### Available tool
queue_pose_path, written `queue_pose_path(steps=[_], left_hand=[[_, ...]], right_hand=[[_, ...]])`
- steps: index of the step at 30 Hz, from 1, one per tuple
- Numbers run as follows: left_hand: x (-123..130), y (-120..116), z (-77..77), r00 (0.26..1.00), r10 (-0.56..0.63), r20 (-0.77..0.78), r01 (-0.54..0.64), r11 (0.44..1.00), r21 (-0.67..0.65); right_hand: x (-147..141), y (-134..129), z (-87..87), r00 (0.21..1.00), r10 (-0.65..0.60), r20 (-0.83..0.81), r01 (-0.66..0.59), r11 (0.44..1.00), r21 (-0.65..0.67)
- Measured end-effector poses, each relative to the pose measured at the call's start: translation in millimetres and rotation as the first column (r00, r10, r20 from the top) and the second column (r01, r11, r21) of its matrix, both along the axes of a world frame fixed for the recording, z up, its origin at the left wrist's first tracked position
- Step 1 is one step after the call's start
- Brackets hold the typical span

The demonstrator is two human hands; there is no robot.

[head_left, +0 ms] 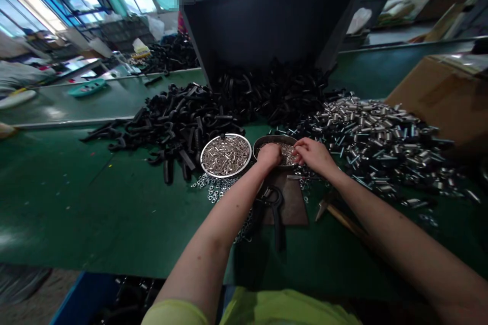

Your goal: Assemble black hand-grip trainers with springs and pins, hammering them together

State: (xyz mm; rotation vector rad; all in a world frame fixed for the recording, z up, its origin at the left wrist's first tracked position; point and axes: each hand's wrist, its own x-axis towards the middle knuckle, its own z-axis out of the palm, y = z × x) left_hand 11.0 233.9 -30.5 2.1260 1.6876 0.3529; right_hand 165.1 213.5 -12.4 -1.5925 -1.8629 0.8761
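My left hand (pixel 270 156) reaches into a dark metal dish (pixel 274 137) of small metal pins. Its fingers are curled down among the pins, their tips hidden. At the dish's right side is my right hand (pixel 313 156), thumb and fingers bent together; whatever they pinch is too small to tell. A pale-rimmed dish (pixel 225 176) filled with small silvery pins stands just left. In front, a black clamp-like part (pixel 277 213) with a ring-shaped opening lies partly over a flat brown plate (pixel 295 198). Small metal rings (pixel 215 192) are scattered below the left dish.
Black plastic parts (pixel 175 117) are heaped behind, spilling from a large tipped grey bin (pixel 274 20). Metal-ended pieces (pixel 381 137) pile up at right beside a cardboard box (pixel 446 96). A hammer (pixel 343 219) lies under my right forearm. Another person (pixel 182 23) is beyond the bin.
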Motion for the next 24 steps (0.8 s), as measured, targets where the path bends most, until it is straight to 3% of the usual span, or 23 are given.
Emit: queue_pose_path(steps=[8,12,15,17,20,21,24], left_hand=[[-12,-11,-4.0,0.991,0.087,0.097,-0.09,0.995,0.033],[-19,-19,4.5,0.972,0.112,0.205,-0.119,0.993,0.025],[-28,-33,12.4,0.93,0.13,0.343,-0.132,0.991,-0.019],[-37,-48,15.1,0.782,0.219,0.583,-0.145,0.975,-0.171],[-57,-80,13.0,0.357,0.422,0.834,-0.06,0.901,-0.43],[-64,-91,10.9,0.268,0.465,0.844,-0.031,0.88,-0.475],[-83,-124,1.9,0.165,0.554,0.816,-0.003,0.827,-0.562]], right_hand=[[-1,-28,1.5,0.961,0.01,-0.277,-0.04,0.994,-0.102],[-14,-50,-6.6,0.919,0.084,-0.386,-0.156,0.975,-0.159],[-22,-64,-17.5,0.921,0.191,-0.339,-0.256,0.954,-0.158],[-26,-68,-23.7,0.936,0.251,-0.247,-0.286,0.951,-0.118],[-31,-69,-28.8,0.946,0.305,-0.11,-0.307,0.952,0.0],[-33,-68,-29.5,0.945,0.319,-0.073,-0.317,0.948,0.038],[-38,-65,-29.9,0.935,0.354,0.025,-0.355,0.931,0.081]])
